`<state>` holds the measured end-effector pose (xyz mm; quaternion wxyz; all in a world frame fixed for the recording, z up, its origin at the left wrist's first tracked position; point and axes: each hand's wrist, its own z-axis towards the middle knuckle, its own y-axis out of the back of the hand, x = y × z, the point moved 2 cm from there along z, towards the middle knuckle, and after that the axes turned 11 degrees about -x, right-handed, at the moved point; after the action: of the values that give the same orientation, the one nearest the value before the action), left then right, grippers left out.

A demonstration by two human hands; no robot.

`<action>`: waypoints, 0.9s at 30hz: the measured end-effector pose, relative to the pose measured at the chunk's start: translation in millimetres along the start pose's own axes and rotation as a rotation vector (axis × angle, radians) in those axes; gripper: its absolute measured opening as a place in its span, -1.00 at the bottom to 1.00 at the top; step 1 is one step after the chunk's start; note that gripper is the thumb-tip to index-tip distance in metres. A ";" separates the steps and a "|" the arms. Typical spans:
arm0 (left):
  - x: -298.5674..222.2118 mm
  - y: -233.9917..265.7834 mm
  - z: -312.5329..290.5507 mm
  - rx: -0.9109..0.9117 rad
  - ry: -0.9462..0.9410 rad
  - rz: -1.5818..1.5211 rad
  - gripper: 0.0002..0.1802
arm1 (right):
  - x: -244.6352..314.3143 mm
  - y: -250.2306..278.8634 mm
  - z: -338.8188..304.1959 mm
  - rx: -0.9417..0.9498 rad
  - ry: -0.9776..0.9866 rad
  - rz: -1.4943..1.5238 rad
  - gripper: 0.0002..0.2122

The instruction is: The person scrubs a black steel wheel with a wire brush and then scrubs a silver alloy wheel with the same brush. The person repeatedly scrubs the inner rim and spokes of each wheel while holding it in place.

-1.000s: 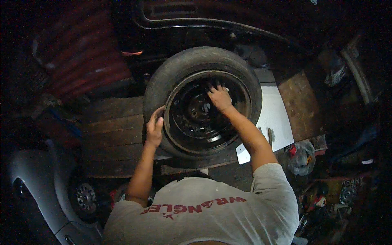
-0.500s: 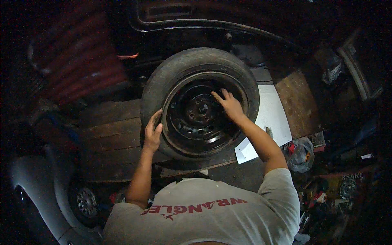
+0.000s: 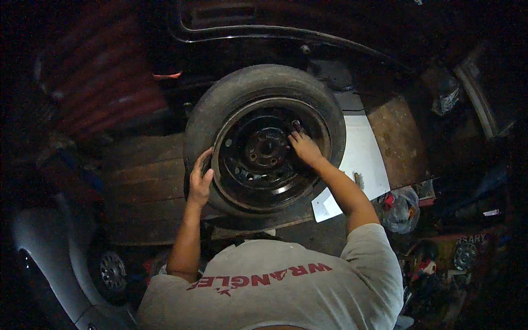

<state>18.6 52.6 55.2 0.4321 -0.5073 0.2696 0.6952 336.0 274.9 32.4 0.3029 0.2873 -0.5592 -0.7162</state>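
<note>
One tire, left fingers parted along its side, right fingers bent inside rim edge, hold unclear

Left hand is resting against the left sidewall of a tyre, thumb apart from fingers. Right hand is working inside the black wheel, right of centre. A small brush is lying near the lower edge of a white sheet; a plastic bag is sitting by its lower right corner.

I see the wheel between planks on its left and a sheet on its right, a board beyond.
</note>
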 end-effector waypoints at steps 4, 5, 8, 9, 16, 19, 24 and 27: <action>-0.7 0.7 1.2 0.024 -0.011 -0.024 -0.34 | -6.3 -5.5 -8.8 -0.007 0.086 -0.092 -0.62; -2.0 1.1 2.4 0.029 -0.011 -0.016 -0.35 | -6.1 -10.3 -13.7 -0.027 0.079 -0.118 -0.62; -3.3 -0.6 0.7 0.036 -0.001 -0.056 -0.36 | 10.0 -25.8 -26.8 -0.168 0.013 -0.191 -0.67; -6.6 0.6 -0.6 0.033 0.006 -0.073 -0.37 | 16.6 -28.2 -28.0 0.006 0.005 -0.174 -0.67; -16.3 4.2 3.6 0.070 0.059 -0.040 -0.36 | 35.8 -13.4 -41.1 0.090 -0.015 -0.155 -0.70; -10.1 5.7 7.1 0.079 0.034 -0.016 -0.33 | 40.8 -10.1 -46.6 0.049 -0.024 -0.217 -0.66; -7.3 1.2 6.2 0.041 0.039 -0.032 -0.30 | 46.5 -39.6 -60.9 0.144 -0.096 -0.086 -0.65; 3.1 2.8 7.9 0.055 0.054 -0.045 -0.30 | 29.1 -57.6 -61.4 0.280 -0.269 0.083 -0.66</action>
<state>12.1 58.7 54.7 0.4542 -0.5197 0.2888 0.6635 356.6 225.4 -38.7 0.2116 0.2050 -0.7002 -0.6504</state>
